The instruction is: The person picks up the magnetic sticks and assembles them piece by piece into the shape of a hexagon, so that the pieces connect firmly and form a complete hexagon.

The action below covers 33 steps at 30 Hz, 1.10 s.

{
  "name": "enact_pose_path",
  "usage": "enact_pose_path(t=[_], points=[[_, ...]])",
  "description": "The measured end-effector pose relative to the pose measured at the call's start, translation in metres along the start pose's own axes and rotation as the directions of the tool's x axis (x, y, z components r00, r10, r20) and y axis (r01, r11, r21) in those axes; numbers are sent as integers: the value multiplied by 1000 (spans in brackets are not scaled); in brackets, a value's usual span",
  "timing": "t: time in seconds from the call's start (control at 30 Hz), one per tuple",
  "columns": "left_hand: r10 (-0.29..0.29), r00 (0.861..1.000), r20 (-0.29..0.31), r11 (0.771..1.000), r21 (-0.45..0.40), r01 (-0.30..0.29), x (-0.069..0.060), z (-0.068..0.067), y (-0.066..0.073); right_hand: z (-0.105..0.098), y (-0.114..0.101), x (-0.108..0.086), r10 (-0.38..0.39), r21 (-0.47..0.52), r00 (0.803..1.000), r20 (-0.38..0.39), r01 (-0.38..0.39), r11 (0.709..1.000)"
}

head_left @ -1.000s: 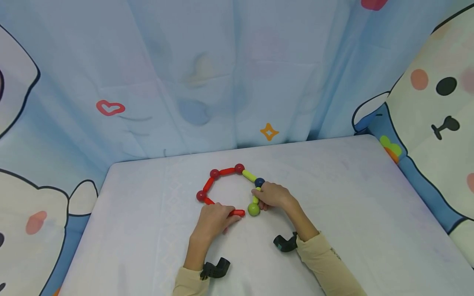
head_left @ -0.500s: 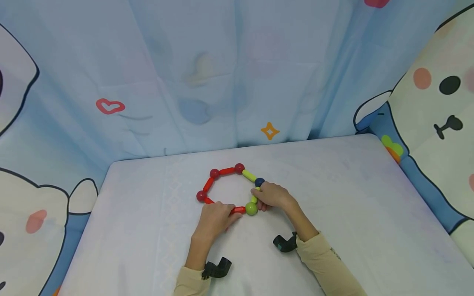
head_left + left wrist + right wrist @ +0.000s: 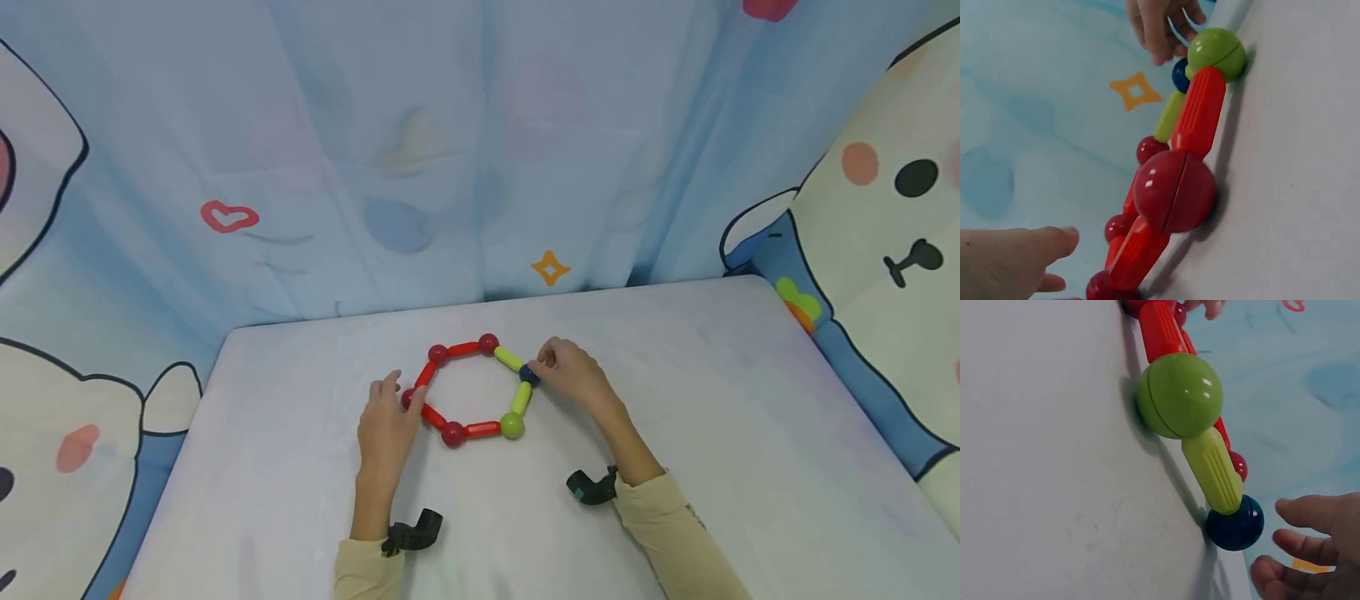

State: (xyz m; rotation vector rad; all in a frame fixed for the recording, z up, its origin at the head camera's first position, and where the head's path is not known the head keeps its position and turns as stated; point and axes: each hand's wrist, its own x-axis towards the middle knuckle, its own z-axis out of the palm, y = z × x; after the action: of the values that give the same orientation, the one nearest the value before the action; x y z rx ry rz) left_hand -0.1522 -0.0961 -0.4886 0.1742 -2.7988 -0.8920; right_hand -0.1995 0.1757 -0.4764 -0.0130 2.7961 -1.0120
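Note:
On the white table lies a six-sided ring of rods and balls, its pieces joined end to end. Red rods (image 3: 482, 429) link the red balls (image 3: 453, 434) on the left and front. Yellow-green rods (image 3: 521, 398) run along the right side, between a green ball (image 3: 512, 425) and a dark blue ball (image 3: 528, 373). My left hand (image 3: 386, 433) hovers by the leftmost red ball, which its thumb partly covers in the head view; the fingers are spread and hold nothing. Beside the blue ball is my right hand (image 3: 577, 379), fingers loosely bent and, in the right wrist view, slightly apart from the ball (image 3: 1235, 523).
The white-covered table (image 3: 675, 433) extends around the ring. A blue printed curtain (image 3: 420, 167) hangs behind it, with cartoon animal figures at both sides. Black camera mounts sit on both wrists.
The green ball has met the front red rod, so the ring is now closed. My left hand has let go of the front red pieces and moved left; my right hand has left the yellow-green rod.

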Motion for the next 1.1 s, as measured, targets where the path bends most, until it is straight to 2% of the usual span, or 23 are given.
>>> enact_pose_path(t=[0.07,0.17,0.3,0.4,0.57,0.73,1.1], points=[[-32,998,58,999,-13,33,0,4,-1,3,0,1,-2,10,1000,24,2,1000],[-28,995,92,1000,-5,29,-1,11,-1,7,-1,2,-17,12,999,51,16,1000],[-9,998,66,1000,5,9,-2,14,-1,12,-3,3,-59,-3,996,65,59,998],[-13,998,67,1000,-10,13,-3,16,0,14,-3,2,-86,-57,992,93,91,994],[-14,997,73,999,-29,17,-4,17,0,16,-1,0,-156,-171,978,136,178,969],[1,998,58,1000,-14,0,-4,15,-1,18,-3,-2,-223,-195,963,154,251,948],[16,997,70,1000,-10,-15,0,16,-3,21,-9,1,-166,-192,972,166,197,961]])
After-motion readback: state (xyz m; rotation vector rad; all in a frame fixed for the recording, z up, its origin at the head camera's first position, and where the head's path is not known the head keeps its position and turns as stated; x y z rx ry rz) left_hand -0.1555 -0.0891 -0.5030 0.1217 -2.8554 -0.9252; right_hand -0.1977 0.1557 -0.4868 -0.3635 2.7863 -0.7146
